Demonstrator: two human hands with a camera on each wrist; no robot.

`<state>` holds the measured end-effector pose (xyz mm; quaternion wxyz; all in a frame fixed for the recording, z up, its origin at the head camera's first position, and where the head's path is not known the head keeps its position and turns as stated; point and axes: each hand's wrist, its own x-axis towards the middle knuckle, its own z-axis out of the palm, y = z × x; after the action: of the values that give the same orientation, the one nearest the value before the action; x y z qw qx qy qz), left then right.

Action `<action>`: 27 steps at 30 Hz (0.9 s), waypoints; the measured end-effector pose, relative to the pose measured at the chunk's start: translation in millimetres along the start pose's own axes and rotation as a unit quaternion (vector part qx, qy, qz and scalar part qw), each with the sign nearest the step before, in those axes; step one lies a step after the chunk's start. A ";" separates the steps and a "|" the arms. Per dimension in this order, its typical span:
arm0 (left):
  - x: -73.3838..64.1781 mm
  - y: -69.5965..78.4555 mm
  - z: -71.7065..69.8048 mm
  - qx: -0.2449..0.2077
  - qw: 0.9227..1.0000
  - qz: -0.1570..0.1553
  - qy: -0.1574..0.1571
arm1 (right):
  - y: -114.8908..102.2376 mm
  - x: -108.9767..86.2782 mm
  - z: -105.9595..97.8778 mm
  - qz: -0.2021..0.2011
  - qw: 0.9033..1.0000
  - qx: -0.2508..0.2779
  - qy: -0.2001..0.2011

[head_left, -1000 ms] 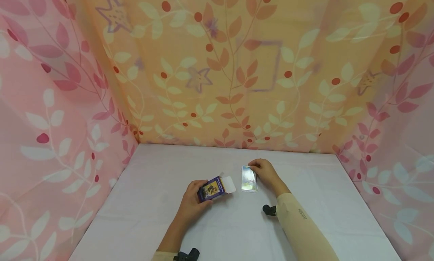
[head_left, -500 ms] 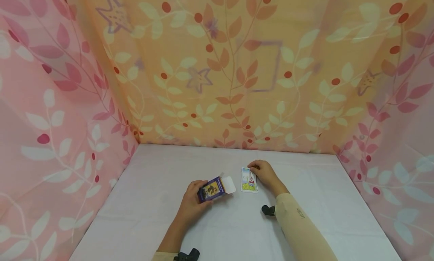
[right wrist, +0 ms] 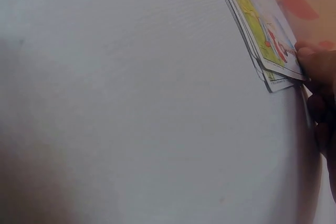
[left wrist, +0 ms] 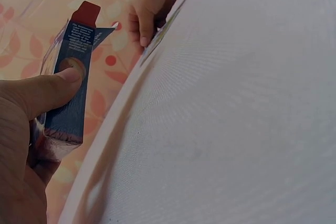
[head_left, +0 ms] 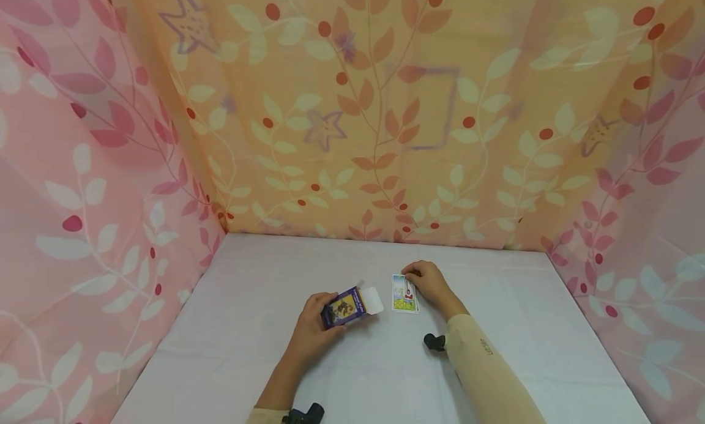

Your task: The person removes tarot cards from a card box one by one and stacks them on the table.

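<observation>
My left hand (head_left: 311, 327) grips a purple card box (head_left: 343, 308) with a yellow picture on its front. The box's white end flap (head_left: 373, 300) stands open toward the right; in the left wrist view the thumb lies along its dark blue side (left wrist: 71, 98). With thumb and fingertips, my right hand (head_left: 434, 284) pinches the far right corner of a picture card (head_left: 402, 297) showing a yellow-green ground and a figure with red. Other cards (right wrist: 272, 84) lie beneath it, slightly fanned, as the right wrist view shows. How many is hidden.
A white-covered table (head_left: 264, 271) spreads under both hands. Patterned cloth walls, an orange one (head_left: 308, 228) behind and pink ones (head_left: 182, 252) at the sides, enclose it. Black wrist devices (head_left: 435, 342) sit at both sleeves.
The glare on the top card has gone, so its picture shows. The right hand and that card have shifted very slightly, the card's far edge toward me. The left hand and box stay put.
</observation>
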<state>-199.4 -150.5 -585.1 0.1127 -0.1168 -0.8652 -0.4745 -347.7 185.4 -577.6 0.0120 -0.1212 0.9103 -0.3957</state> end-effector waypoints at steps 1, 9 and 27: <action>0.0 -0.2 -0.1 0.000 1.000 -0.001 0.000 | 0.1 0.1 0.2 0.001 1.000 -0.001 0.000; 0.1 0.8 -1.0 -0.001 1.000 -0.003 0.001 | 2.0 0.8 -1.0 -0.002 1.000 0.006 -0.008; 0.4 0.2 -0.1 -0.004 1.000 -0.009 -0.002 | -8.1 -25.0 -2.9 0.027 0.997 0.062 0.043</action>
<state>-199.7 -150.4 -584.8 0.1064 -0.1099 -0.8643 -0.4791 -322.1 187.9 -571.6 -0.0086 -0.0790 0.8865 -0.4559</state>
